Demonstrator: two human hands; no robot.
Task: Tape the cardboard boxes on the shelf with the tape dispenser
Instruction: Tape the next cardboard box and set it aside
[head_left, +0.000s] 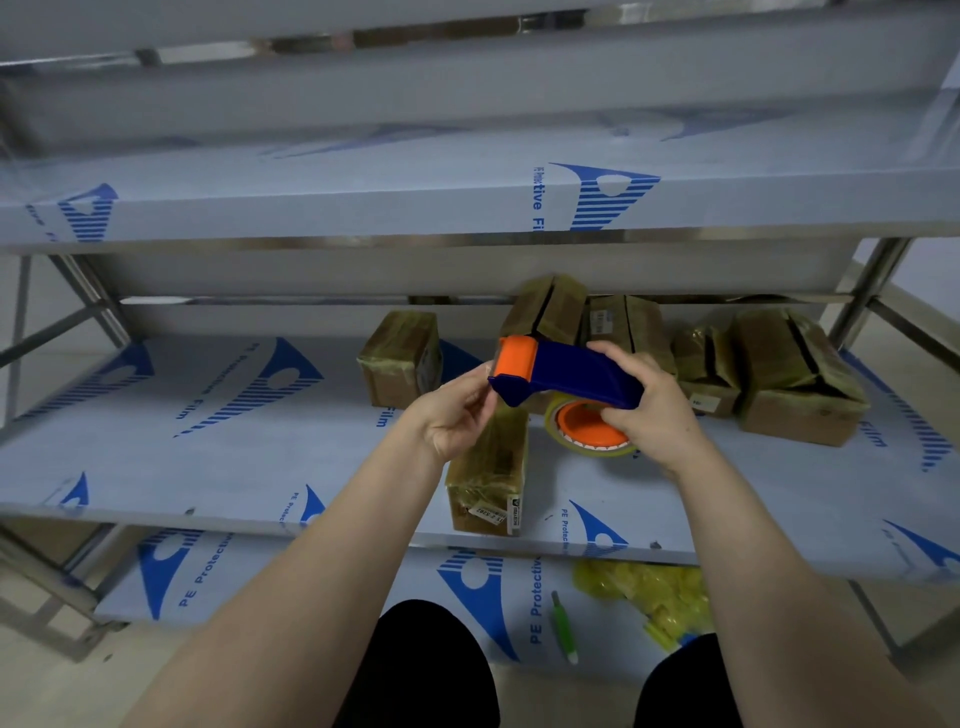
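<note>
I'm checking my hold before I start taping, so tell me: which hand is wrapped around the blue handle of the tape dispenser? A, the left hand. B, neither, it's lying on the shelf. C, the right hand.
C: the right hand curls round the handle end of the tape dispenser, while the left hand only pinches at its orange front end.

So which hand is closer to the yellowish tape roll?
Right. The right hand grips the tape dispenser beside the tape roll; the left hand holds its far end.
</note>
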